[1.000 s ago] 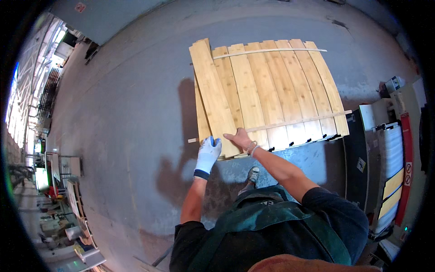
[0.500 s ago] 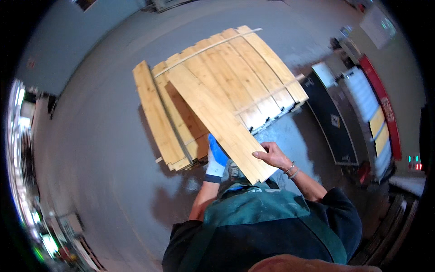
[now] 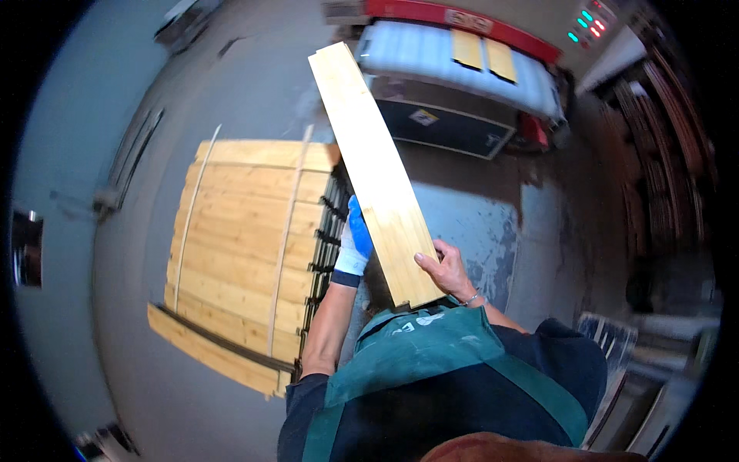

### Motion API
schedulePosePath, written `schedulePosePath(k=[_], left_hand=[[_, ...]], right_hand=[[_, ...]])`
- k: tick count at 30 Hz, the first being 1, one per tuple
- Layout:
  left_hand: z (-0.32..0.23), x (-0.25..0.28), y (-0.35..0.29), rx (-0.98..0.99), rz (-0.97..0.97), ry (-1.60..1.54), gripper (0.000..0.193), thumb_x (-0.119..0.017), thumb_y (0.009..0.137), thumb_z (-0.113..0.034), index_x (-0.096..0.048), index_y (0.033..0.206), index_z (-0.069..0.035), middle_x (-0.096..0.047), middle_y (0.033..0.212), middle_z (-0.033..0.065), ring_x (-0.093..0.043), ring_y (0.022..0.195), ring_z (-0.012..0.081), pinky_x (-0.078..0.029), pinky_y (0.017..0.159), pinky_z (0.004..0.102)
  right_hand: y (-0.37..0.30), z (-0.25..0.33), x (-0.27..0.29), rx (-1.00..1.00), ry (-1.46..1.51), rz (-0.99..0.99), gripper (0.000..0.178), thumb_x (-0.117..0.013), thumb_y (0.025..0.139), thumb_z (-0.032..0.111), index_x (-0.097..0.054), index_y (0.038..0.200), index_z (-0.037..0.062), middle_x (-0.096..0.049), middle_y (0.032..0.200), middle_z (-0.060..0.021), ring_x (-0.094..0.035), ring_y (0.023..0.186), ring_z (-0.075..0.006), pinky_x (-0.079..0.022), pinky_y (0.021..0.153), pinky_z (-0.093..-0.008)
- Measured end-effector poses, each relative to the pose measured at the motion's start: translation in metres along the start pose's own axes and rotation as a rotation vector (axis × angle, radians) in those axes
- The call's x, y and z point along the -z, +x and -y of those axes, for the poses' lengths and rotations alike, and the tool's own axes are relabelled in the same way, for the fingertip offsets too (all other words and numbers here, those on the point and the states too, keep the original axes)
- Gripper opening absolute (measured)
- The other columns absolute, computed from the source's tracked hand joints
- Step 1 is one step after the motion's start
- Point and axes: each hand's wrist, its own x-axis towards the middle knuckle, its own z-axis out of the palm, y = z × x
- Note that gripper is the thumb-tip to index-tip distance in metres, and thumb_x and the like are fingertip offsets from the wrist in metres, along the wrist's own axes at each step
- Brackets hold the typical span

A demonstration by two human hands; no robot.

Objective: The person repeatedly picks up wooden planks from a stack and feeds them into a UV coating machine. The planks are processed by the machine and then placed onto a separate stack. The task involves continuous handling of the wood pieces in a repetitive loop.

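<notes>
A long, pale wooden floorboard [image 3: 375, 173] is raised in front of me, slanting up and to the left. My left hand [image 3: 355, 239], in a blue and white glove, supports its left edge about two thirds of the way down; most of those fingers are hidden beneath the wood. Bare and wearing a bracelet, my right hand [image 3: 446, 271] grips the right edge near the close end, thumb on top. To the left lies a stack of similar boards [image 3: 246, 208], crossed by two thin wooden strips [image 3: 285, 239].
Beyond the held board stands a red-framed machine [image 3: 462, 85] with white rollers and two boards [image 3: 483, 55] on them. Its dark side panel [image 3: 443, 127] faces me. Piled dark boards or racks [image 3: 662, 146] line the right. Small green and red lights [image 3: 587, 23] glow at upper right.
My view has turned right, so the stack now lies to my left and the machine ahead. The held board has come away from above the stack, still in both hands.
</notes>
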Motion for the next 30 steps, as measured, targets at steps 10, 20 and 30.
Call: schedulePosePath(k=[10, 20, 30], left_hand=[[0.079, -0.066, 0.053, 0.4, 0.176, -0.114, 0.052, -0.039, 0.103, -0.043, -0.047, 0.136, -0.003, -0.054, 0.134, 0.0112, -0.053, 0.122, 0.0222, -0.041, 0.105, 0.0365], [0.079, -0.085, -0.01, 0.455, 0.145, 0.189, 0.057, -0.049, 0.099, -0.043, -0.042, 0.14, -0.004, -0.055, 0.134, 0.01, -0.058, 0.116, 0.024, -0.049, 0.097, 0.038], [0.078, -0.065, 0.046, 0.43, -0.19, 0.307, 0.04, -0.051, 0.101, -0.033, -0.062, 0.116, 0.002, -0.065, 0.11, 0.0053, -0.061, 0.095, 0.0122, -0.051, 0.083, 0.0281]], right_hand=[[0.021, -0.023, 0.077, -0.026, 0.12, -0.321, 0.038, -0.073, 0.086, 0.023, -0.064, 0.101, -0.0099, -0.07, 0.089, -0.0114, -0.064, 0.08, -0.0114, -0.053, 0.068, -0.0273], [0.065, -0.056, 0.11, -0.235, 0.348, -0.128, 0.044, -0.075, 0.084, 0.025, -0.062, 0.111, -0.0065, -0.069, 0.099, -0.011, -0.065, 0.085, -0.013, -0.054, 0.074, -0.0295], [0.099, -0.028, 0.201, -0.273, 0.311, -0.163, 0.029, -0.068, 0.088, 0.017, -0.066, 0.107, -0.0053, -0.07, 0.093, -0.0084, -0.065, 0.08, -0.0111, -0.054, 0.07, -0.0256]])
